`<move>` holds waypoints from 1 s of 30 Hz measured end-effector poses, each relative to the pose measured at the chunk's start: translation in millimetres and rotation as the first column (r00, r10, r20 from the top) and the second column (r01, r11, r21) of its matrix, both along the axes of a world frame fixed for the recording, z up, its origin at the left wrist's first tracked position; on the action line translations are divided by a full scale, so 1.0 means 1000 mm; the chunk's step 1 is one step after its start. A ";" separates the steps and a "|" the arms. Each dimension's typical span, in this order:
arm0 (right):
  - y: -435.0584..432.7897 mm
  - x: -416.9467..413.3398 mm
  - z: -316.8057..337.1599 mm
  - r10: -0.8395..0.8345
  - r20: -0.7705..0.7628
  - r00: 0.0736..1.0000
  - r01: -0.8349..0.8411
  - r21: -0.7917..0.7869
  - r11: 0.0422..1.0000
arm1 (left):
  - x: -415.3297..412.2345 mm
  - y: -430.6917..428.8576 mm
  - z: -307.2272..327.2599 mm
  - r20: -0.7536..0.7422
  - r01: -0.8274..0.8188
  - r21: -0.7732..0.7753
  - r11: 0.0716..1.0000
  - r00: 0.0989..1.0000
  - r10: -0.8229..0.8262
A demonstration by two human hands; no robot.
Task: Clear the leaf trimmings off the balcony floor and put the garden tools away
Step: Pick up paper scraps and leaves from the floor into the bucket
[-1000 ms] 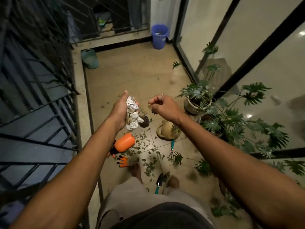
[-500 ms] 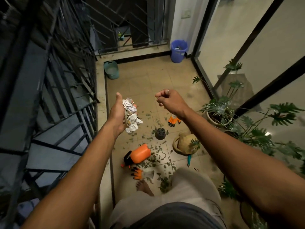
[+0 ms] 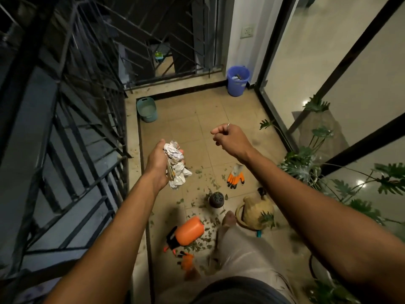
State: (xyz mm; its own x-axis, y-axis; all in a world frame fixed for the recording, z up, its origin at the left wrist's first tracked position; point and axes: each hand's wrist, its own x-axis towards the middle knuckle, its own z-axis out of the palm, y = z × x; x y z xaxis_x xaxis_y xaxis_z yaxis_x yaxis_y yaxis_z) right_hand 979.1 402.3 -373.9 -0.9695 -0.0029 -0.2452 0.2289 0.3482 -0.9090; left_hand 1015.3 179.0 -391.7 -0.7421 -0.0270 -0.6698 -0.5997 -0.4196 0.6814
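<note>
My left hand (image 3: 158, 163) grips a crumpled white wad of paper or plastic (image 3: 177, 166), held out over the tiled floor. To its right my right hand (image 3: 230, 138) is a closed fist; nothing shows in it. Green leaf trimmings (image 3: 206, 235) are scattered on the tiles below. Among them lie an orange spray bottle (image 3: 189, 231) on its side, an orange work glove (image 3: 235, 177) further out, a second orange glove (image 3: 186, 261) near my leg, a small dark round pot (image 3: 216, 200) and a tan watering can (image 3: 255, 210).
A blue bin (image 3: 238, 81) stands in the far right corner, a teal basket (image 3: 147, 109) in the far left corner. A black metal railing (image 3: 72, 119) runs along the left. Potted leafy plants (image 3: 306, 165) line the glass doors on the right. A teal tool handle (image 3: 259, 233) pokes out by the watering can.
I have stepped forward along the balcony, so the bottle, gloves and watering can slid down in view and the far corner bins came closer. Both hands keep their hold and pose.
</note>
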 end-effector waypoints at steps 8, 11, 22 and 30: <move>0.060 -0.136 0.003 0.010 0.033 0.999 -0.009 -0.035 0.999 | -0.139 0.072 0.000 0.016 -0.007 -0.060 0.998 1.000 0.008; 0.089 -0.184 0.014 0.000 0.002 1.000 0.000 -0.020 1.000 | -0.189 0.101 0.014 -0.009 0.018 -0.048 0.999 1.000 -0.018; 0.117 -0.347 0.033 -0.032 -0.062 0.998 0.032 -0.005 0.999 | -0.371 0.157 0.033 -0.074 0.061 -0.063 0.996 0.995 -0.066; 0.121 -0.508 0.002 -0.122 -0.036 0.992 0.123 0.022 0.992 | -0.559 0.172 -0.007 -0.010 0.198 0.005 0.980 0.980 -0.198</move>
State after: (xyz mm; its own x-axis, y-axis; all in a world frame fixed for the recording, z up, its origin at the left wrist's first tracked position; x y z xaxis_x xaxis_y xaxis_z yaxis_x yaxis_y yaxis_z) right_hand 471.3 523.6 -372.0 -0.9700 0.1220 -0.2105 0.2401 0.3409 -0.9089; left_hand 456.2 350.9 -399.1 -0.7383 0.1250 -0.6628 -0.6653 -0.2970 0.6850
